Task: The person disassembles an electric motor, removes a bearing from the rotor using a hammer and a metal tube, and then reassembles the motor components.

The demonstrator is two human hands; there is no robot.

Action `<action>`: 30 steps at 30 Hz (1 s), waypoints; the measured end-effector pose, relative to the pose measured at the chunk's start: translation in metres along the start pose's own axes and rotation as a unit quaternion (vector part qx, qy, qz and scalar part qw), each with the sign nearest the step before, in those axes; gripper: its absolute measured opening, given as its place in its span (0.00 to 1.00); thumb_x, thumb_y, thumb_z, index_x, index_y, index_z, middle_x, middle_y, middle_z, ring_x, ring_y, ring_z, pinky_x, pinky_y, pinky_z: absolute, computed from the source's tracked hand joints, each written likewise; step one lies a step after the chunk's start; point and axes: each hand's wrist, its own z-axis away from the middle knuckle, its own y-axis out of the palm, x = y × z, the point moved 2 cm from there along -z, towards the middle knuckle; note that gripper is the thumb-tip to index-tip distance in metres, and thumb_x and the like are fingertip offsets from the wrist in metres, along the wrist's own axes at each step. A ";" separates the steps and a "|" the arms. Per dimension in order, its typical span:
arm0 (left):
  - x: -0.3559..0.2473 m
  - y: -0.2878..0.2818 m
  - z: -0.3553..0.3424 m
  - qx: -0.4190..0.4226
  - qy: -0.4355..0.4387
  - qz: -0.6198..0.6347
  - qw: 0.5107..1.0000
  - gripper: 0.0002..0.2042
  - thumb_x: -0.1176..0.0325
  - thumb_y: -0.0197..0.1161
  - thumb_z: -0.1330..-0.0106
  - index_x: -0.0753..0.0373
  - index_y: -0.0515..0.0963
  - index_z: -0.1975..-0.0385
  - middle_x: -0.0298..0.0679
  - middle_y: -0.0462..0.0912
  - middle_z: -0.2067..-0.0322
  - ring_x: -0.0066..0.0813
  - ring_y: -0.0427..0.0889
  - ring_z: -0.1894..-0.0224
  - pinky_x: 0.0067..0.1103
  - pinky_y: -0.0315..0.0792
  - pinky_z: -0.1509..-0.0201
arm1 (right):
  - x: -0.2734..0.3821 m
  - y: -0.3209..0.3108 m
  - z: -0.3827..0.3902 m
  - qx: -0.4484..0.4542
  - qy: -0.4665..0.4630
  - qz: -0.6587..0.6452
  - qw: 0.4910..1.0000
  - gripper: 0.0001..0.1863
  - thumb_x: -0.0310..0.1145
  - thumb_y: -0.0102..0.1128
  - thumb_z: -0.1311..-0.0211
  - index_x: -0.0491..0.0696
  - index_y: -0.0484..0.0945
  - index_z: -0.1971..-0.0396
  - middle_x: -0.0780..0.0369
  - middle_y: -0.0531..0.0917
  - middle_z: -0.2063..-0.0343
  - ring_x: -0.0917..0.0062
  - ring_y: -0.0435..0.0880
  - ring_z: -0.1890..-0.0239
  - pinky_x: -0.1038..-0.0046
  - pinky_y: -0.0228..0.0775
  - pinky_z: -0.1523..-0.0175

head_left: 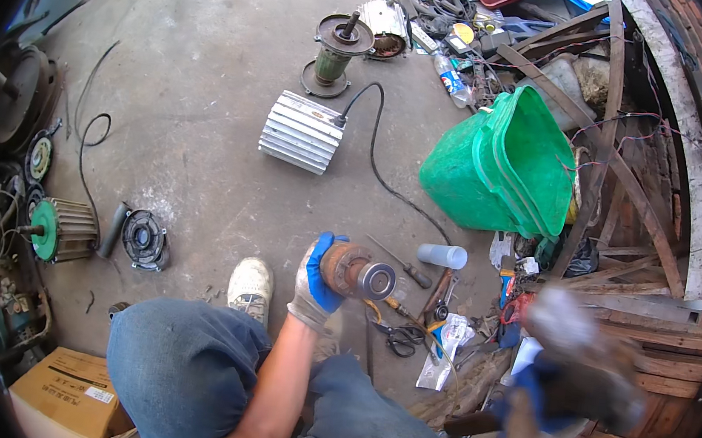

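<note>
My left hand [314,290], in a blue-and-white work glove, is wrapped round a rusty motor rotor [344,268]. A shiny round bearing [377,282] sits on the rotor's right end, facing up and to the right. Lower right, my gloved right hand [524,425] is smeared by motion. It is closed on the handle of what looks like a hammer [595,377], whose heavy head is badly blurred. The hammer is raised, apart from the rotor. Scissors [400,339], a screwdriver [414,273] and a clear plastic cup [441,256] lie beside the rotor on the floor.
A finned motor housing [302,132] with a black cable lies ahead, a green-bodied part with a shaft [332,61] behind it. Right stand a green bucket [481,164], scrap and a metal frame [611,144]. Left are a motor [67,230] and a cardboard box [68,390].
</note>
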 end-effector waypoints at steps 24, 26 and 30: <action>0.005 -0.028 0.004 -0.021 -0.014 0.016 1.000 0.16 0.55 0.56 0.27 0.63 0.79 0.55 0.45 0.85 0.57 0.41 0.84 0.54 0.36 0.79 0.46 | -0.058 0.081 0.068 0.231 0.199 -0.002 0.952 0.17 0.27 0.69 0.46 0.40 0.79 0.56 0.57 0.84 0.68 0.64 0.84 0.66 0.66 0.75 0.60; -0.005 -0.024 0.001 -0.016 0.017 -0.011 1.000 0.15 0.57 0.59 0.28 0.63 0.79 0.54 0.44 0.85 0.56 0.40 0.84 0.52 0.34 0.79 0.45 | -0.071 0.077 0.091 0.206 0.367 -0.062 0.905 0.16 0.29 0.69 0.45 0.41 0.79 0.58 0.61 0.83 0.70 0.70 0.84 0.69 0.70 0.74 0.62; -0.026 -0.015 0.002 -0.037 0.226 -0.241 0.943 0.15 0.64 0.62 0.30 0.68 0.78 0.51 0.41 0.84 0.57 0.34 0.84 0.55 0.30 0.78 0.46 | -0.143 0.088 0.202 0.214 0.599 -0.187 0.748 0.08 0.29 0.67 0.43 0.44 0.82 0.65 0.62 0.84 0.74 0.79 0.82 0.76 0.73 0.74 0.71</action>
